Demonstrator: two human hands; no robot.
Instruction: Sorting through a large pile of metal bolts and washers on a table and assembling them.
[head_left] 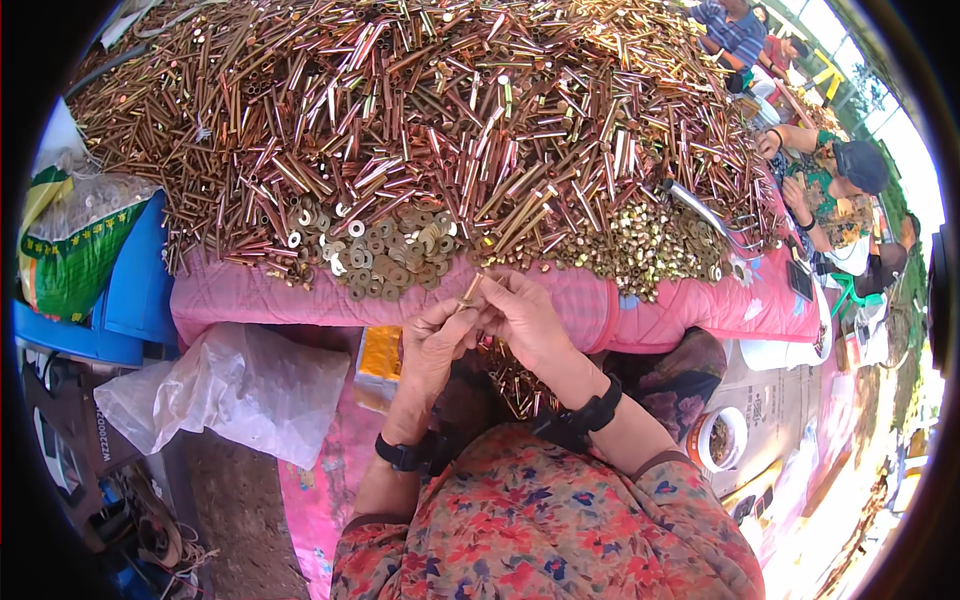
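Just in front of the padded table edge, my two hands meet at chest height. My left hand (437, 340) is closed, its thumb and fingers pinching a short, brass-coloured metal sleeve (472, 289) that stands tilted upward. From the other side, my right hand (525, 316) closes with bent fingertips against the same sleeve; its inner fingers are partly hidden. Right beyond my hands lie a heap of flat round washers (395, 250) and, to the right, a heap of small shiny nuts (640, 245). A large pile of coppery metal sleeves (440, 130) covers the table behind them.
A pink quilted cloth (270, 295) pads the table edge. A clear plastic bag (235, 390) hangs at left, near a blue bin (140, 285) and a green sack (75, 245). A white bucket (722, 438) stands at lower right. A person in a dark cap (862, 166) sits along the right side.
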